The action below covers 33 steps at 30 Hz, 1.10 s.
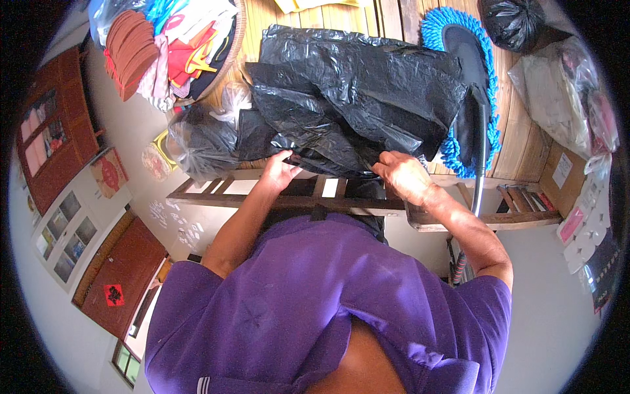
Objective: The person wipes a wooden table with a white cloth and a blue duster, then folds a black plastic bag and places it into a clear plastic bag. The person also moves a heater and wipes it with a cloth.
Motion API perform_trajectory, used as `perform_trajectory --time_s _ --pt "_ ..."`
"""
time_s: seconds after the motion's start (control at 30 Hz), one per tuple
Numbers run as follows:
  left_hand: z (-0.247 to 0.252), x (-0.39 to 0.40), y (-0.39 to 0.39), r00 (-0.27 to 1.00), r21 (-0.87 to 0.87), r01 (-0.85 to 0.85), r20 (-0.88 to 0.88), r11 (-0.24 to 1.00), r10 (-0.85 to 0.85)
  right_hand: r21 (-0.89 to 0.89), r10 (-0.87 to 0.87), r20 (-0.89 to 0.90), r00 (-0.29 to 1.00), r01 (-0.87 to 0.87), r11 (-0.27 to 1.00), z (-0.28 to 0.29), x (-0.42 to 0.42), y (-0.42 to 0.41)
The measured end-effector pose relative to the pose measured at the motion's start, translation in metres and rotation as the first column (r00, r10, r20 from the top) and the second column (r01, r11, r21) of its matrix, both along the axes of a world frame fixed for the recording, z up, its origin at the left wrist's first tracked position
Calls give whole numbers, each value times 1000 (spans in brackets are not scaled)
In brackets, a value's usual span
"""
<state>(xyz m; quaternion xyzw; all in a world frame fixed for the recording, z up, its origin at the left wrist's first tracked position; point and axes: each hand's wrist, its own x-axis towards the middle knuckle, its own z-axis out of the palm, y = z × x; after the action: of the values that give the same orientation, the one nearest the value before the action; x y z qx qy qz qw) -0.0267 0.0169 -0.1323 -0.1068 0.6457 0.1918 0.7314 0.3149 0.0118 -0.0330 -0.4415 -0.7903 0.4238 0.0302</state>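
Observation:
A black plastic bag (pixel 354 93) lies spread and creased over a slatted wooden surface (pixel 512 118) before me. My left hand (pixel 279 171) pinches its near edge between thumb and fingers. Farther right, my right hand (pixel 401 175) grips the same near edge, its fingers curled over the film. The stretch of edge between my hands hangs in loose folds. A blue fringed mop head (pixel 457 29) lies just right of the bag, its handle passing beside my right forearm.
At the upper left, a round basket (pixel 240 29) holds cloth items and stacked brown pieces (pixel 129 51). Knotted clear bags (pixel 202 143) sit left of the black bag. A tied black bag (pixel 512 22), a filled clear bag (pixel 556 93) and a cardboard box (pixel 558 165) stand at the right.

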Motion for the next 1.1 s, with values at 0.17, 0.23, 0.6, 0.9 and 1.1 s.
perform_trajectory --time_s 0.17,0.23,0.6,0.9,1.1 --pt "7 15 14 999 67 34 -17 997 -33 20 -69 81 994 68 997 -11 11 5" --pt "4 17 19 999 65 25 -34 998 -23 11 -75 117 990 74 997 -15 14 5" --pt "4 30 32 995 90 -2 -99 996 11 19 -121 111 986 120 993 -16 25 12" --pt "-29 65 74 978 63 61 -203 996 -47 37 -257 230 938 256 966 -77 41 32" --pt "-56 97 126 944 80 255 -238 964 -230 55 -352 391 850 361 931 -109 54 58"
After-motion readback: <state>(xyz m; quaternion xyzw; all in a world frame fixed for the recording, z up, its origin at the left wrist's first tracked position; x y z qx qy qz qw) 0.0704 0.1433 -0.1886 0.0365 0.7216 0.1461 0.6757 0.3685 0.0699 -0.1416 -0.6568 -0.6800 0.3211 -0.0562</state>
